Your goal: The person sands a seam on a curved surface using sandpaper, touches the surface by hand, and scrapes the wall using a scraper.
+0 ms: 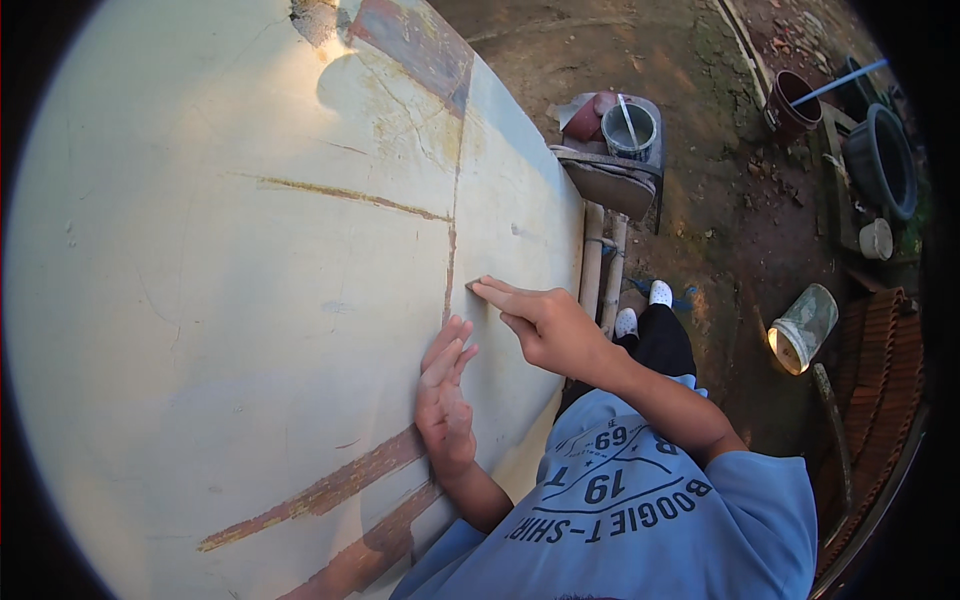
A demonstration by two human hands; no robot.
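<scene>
A pale painted wall (300,250) fills the left of the view, with a brown vertical crack line and scraped brown strips on it. My left hand (447,405) rests against the wall beside the lower end of the crack line, its fingers stretched upward and holding nothing. Just right of that line, my right hand (545,322) presses its fingers together at the wall surface. A small dark edge (473,285) shows at the fingertips; what it belongs to is too small to name.
Beyond the wall's edge, a chair (610,185) bears a grey bucket (630,128) with a stick in it. Bamboo poles (592,255) stand below. On the ground are a tipped white bucket (805,325), a large basin (882,160), a brown bucket (790,108) and stacked roof tiles (870,370).
</scene>
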